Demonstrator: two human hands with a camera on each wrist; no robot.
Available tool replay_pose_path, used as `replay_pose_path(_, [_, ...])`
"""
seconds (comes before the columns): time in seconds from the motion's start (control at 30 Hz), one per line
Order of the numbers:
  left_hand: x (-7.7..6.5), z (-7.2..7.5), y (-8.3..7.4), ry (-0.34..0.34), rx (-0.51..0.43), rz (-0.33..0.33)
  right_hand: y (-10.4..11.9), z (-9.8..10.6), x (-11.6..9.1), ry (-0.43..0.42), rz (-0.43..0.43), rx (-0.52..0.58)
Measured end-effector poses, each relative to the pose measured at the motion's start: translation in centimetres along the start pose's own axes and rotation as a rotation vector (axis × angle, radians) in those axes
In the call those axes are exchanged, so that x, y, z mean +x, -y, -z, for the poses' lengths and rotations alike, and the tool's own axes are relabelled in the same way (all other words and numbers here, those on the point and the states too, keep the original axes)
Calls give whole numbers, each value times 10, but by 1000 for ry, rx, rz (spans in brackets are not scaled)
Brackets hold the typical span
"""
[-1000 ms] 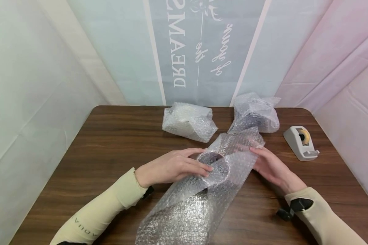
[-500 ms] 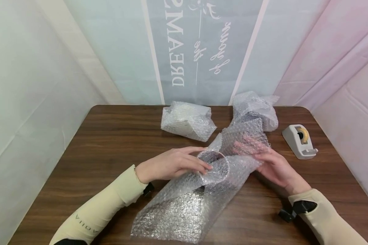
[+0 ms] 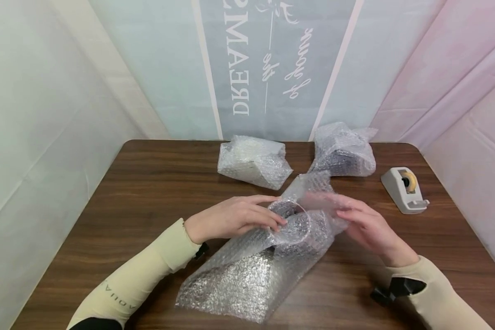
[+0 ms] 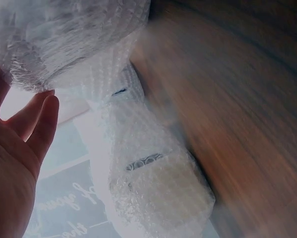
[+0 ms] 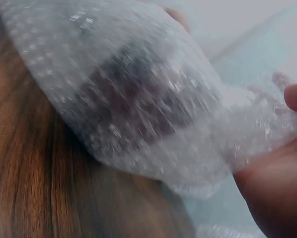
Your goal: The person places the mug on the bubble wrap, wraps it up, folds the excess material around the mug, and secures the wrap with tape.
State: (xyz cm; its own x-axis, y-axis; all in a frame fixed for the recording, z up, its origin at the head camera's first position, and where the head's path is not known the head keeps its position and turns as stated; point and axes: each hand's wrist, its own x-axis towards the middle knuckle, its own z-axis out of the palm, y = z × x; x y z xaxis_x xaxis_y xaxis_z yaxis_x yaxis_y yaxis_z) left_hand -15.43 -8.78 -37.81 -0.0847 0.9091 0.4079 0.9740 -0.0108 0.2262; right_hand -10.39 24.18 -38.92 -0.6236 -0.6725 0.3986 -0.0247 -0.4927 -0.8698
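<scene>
In the head view a round-rimmed, cup-like item (image 3: 290,228) stands mid-table, covered by a sheet of bubble wrap (image 3: 231,282). Its body is hidden; a dark patch (image 5: 138,94) shows through the plastic in the right wrist view. My left hand (image 3: 238,217) holds the item at its rim, fingertips over the near edge and thumb at the far side. On the other side, my right hand (image 3: 369,224) pinches the sheet's far flap, with the thumb in front and fingers behind the plastic. The rest of the sheet spreads toward the table's front.
Two bubble-wrapped bundles, one at the back middle (image 3: 253,162) and one at the back right (image 3: 343,151), sit on the wooden table (image 3: 156,183). A white tape dispenser (image 3: 404,191) stands at the right. Fabric walls surround the table's back and sides.
My right hand has drawn the far flap in toward the round rim, and the flap now lies folded closer. The sheet's near end has shifted up slightly. My left hand stays at the rim.
</scene>
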Motion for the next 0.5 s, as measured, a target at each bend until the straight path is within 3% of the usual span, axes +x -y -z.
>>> replay_pose_path(0.2, [1, 2, 0, 0, 18, -16, 4, -28, 8, 2, 12, -778])
replay_pose_path(0.3, [1, 2, 0, -5, 12, -16, 6, -37, 13, -78, 24, -1041])
replay_pose_path(0.4, [1, 1, -1, -6, 16, -21, 12, -38, 20, -274, -86, -1139])
replay_pose_path(0.5, [1, 2, -2, -4, 30, -23, 26, -29, 28, -448, -287, -1026])
